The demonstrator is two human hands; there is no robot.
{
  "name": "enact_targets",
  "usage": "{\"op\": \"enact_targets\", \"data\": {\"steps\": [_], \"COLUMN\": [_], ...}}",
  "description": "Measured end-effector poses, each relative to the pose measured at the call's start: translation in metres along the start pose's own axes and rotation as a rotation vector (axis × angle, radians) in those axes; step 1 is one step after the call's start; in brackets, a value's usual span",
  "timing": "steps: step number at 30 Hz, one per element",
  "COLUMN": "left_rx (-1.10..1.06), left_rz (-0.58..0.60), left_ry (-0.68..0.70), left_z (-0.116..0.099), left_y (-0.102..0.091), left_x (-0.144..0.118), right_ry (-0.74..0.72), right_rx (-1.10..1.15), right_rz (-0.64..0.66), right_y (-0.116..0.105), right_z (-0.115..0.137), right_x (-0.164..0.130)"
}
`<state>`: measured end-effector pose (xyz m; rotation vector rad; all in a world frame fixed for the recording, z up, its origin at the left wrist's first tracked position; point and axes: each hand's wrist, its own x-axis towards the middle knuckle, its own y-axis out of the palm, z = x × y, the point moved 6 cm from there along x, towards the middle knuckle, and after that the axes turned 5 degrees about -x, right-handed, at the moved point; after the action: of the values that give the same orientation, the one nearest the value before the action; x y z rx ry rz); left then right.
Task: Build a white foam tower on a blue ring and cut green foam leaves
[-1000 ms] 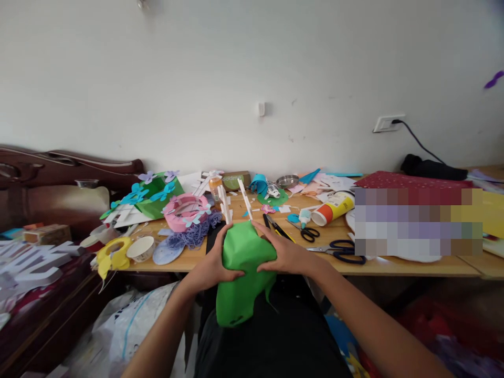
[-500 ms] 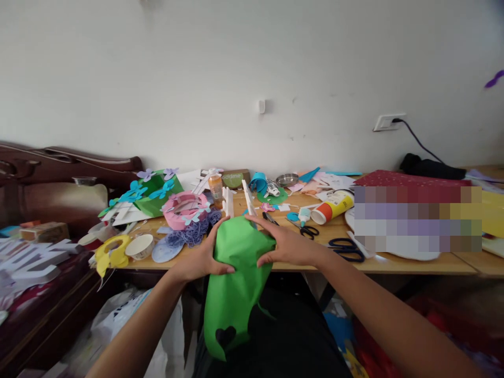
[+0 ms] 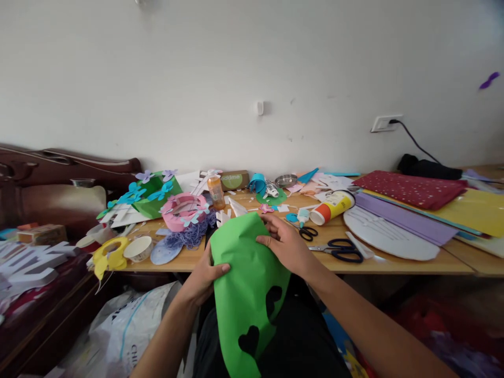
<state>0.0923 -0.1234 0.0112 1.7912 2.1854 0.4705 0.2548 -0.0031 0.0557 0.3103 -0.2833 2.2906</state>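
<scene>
Both hands hold one green paper sheet (image 3: 248, 294) at its upper end: the left hand (image 3: 202, 278) pinches the left edge with the thumb on the front face, and the right hand (image 3: 287, 244) lies curled over the top right corner, fingers pressing the fold. From there the sheet hangs down over the person's lap, in front of the near edge of the wooden table (image 3: 394, 265), with two heart-shaped holes cut through its lower half.

It looks light, thin and floppy, bowing outward between the two grips. It would likely crease or tear near the cut-outs, so the edges and upper corners seem the safest places to hold, clear of the holes.

On the table, largest first, lie a stack of coloured sheets (image 3: 425, 202) at the right, a white oval board (image 3: 388, 236), a pink ring-shaped paper craft (image 3: 184, 210), an orange-and-yellow glue tube (image 3: 331, 206), black scissors (image 3: 344, 250) just right of the right hand, and a small orange bottle (image 3: 216, 190).
</scene>
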Motion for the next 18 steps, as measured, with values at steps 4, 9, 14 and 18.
{"op": "enact_targets", "data": {"steps": [4, 9, 14, 18], "left_rx": [0.027, 0.519, 0.953, 1.143], "left_rz": [0.015, -0.22, -0.314, -0.221], "left_ry": [-0.024, 0.323, 0.612, 0.593], "left_z": [0.003, -0.013, -0.029, -0.029], "left_y": [0.0, -0.001, 0.023, 0.029], "left_x": [0.001, 0.0, -0.023, -0.035], "right_ry": [-0.118, -0.621, -0.962, -0.909], "right_rx": [-0.255, -0.903, -1.32, -1.499], "right_rz": [-0.052, -0.58, -0.075, 0.036], "right_y": [0.001, 0.003, 0.045, 0.045], "right_z": [0.003, 0.058, 0.085, 0.075], "right_x": [0.0, -0.051, -0.078, -0.062]}}
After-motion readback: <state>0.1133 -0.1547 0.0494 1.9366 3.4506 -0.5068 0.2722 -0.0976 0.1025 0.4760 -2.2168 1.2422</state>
